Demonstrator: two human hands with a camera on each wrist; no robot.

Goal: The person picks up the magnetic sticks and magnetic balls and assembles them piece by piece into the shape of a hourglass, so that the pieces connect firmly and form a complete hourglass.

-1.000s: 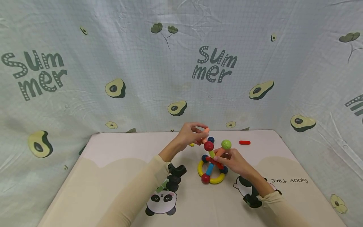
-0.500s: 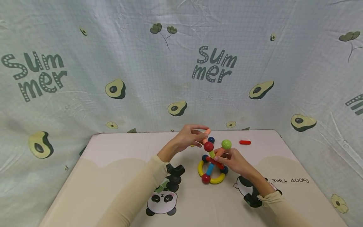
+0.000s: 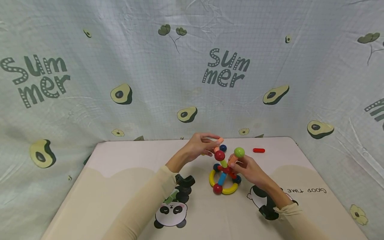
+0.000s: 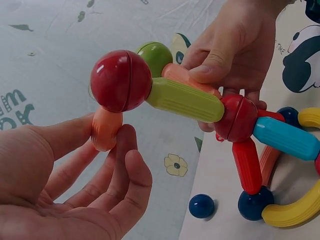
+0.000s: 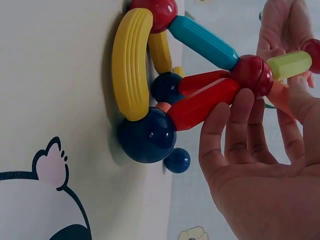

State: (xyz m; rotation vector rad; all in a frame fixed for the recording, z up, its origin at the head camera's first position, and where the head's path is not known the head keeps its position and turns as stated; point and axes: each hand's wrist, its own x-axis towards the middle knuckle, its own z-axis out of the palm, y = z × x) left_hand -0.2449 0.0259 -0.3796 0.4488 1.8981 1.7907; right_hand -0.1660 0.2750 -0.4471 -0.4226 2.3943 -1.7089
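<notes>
A magnetic ball-and-stick model stands on a ring of yellow curved sticks [image 5: 131,65] and navy balls [image 5: 147,135]. Blue [image 4: 285,137] and red sticks [image 4: 247,165] rise from it to a middle red ball [image 4: 238,118]. From there a light green stick [image 4: 185,99] leads to an upper red ball [image 4: 120,80]. My left hand [image 3: 200,146] pinches a short orange stick [image 4: 106,131] whose end touches that upper ball. My right hand [image 3: 247,168] holds another orange stick [image 4: 185,77] topped by a green ball [image 3: 239,152], its fingers beside the middle ball.
Behind the model lie a loose navy ball [image 3: 223,148] and, farther right, a loose red stick [image 3: 259,150]. A yellow piece [image 3: 204,154] is mostly hidden by the left hand. The printed table cloth [image 3: 120,190] ends at a hanging curtain [image 3: 144,100].
The left hand has dipped slightly with its orange stick, and the upper red ball has shifted a little down and left. The right thumb and fingers have moved up onto their orange stick.
</notes>
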